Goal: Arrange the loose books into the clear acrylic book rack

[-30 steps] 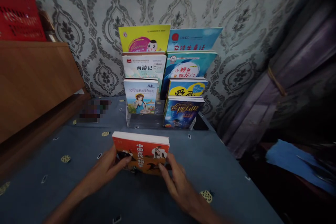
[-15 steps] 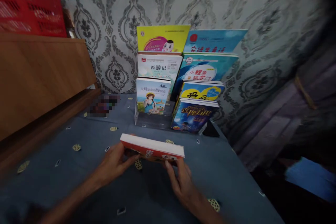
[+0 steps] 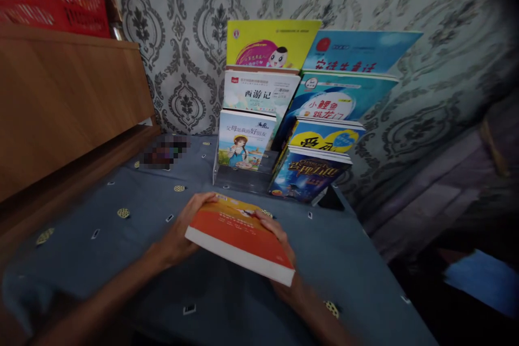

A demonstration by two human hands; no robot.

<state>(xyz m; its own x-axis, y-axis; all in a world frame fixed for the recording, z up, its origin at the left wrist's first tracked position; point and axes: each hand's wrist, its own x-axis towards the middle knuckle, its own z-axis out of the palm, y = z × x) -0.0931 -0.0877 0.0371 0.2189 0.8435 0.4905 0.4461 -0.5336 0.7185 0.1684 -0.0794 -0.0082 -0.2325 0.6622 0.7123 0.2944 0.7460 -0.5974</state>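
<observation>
Between my two hands is a thick orange-red book [image 3: 243,235], tilted above the cloth, its white page edge facing me. My left hand [image 3: 188,230] is closed on the book's left side, with fingers over the far corner. Gripping the right side, my right hand [image 3: 279,243] has fingers on top of the cover; its thumb is hidden beneath. Beyond the book stands a clear book rack [image 3: 243,179] with books in two columns. In its front are a pale blue book [image 3: 245,140] with a girl in a hat and a dark blue book [image 3: 306,175].
A blue patterned cloth [image 3: 146,243] covers the surface. At the left stands a wooden cabinet [image 3: 73,108] with a red basket [image 3: 52,0] on top. A pixelated item [image 3: 166,152] lies near the wall. On the right hang grey curtains [image 3: 441,189].
The book has turned in my hands: its page edge faced up and now faces me, with the orange-red cover on top. My fingers have shifted over it. The view has moved slightly.
</observation>
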